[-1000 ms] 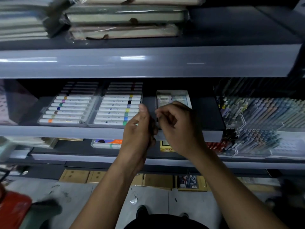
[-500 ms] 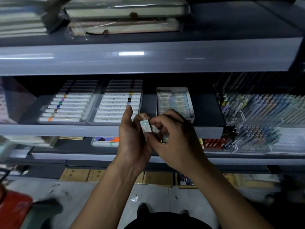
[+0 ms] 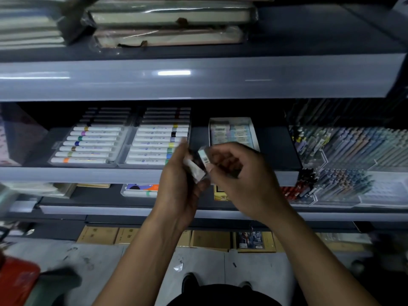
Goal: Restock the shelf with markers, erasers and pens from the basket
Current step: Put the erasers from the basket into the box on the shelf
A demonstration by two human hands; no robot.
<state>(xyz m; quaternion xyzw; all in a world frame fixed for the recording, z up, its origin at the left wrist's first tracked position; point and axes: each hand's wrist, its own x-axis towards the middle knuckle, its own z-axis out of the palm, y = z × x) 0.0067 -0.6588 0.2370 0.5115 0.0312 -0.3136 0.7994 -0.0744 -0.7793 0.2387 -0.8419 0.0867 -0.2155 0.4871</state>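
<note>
Both hands are in front of the middle shelf [image 3: 132, 175]. My left hand [image 3: 180, 186] holds a small wrapped eraser [image 3: 195, 171] between fingers and thumb. My right hand [image 3: 240, 180] pinches a second eraser [image 3: 204, 157] with a barcode on its end. Behind them a white box of erasers [image 3: 231, 133] sits on the shelf. Two clear trays of white markers [image 3: 88, 143] [image 3: 157, 144] lie to its left. Racks of pens [image 3: 353, 151] fill the right side.
Wrapped notebooks [image 3: 167, 25] are stacked on the upper shelf. A lower shelf holds a marker pack [image 3: 141, 189] and boxes. Cardboard boxes [image 3: 209, 239] line the floor under the shelves. A red object [image 3: 15, 281] shows at the bottom left.
Both hands have drawn back from the eraser box toward me and lowered. The erasers are now apart, one in each hand.
</note>
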